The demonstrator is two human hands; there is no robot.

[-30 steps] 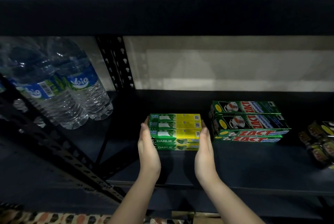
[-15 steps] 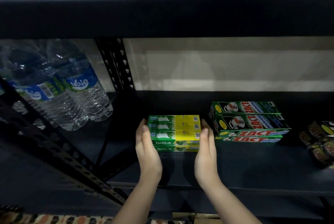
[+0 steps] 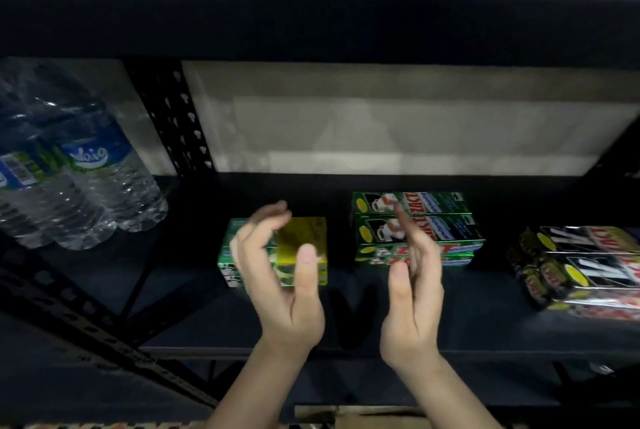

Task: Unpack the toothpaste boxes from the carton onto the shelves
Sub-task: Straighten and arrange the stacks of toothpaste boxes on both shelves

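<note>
Head view: both hands, left (image 3: 277,276) and right (image 3: 412,290), spread, empty; green-and-yellow cardboard toothpaste boxes (image 3: 304,248) light, stiff (crushable) — you grip stack's short ends.

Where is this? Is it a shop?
Probably a shop or its stockroom. A dark metal shelf holds stacked toothpaste boxes, more green ones beside them, and wrapped water bottles to the left. Goods sit grouped by kind, as they would for sale.
</note>
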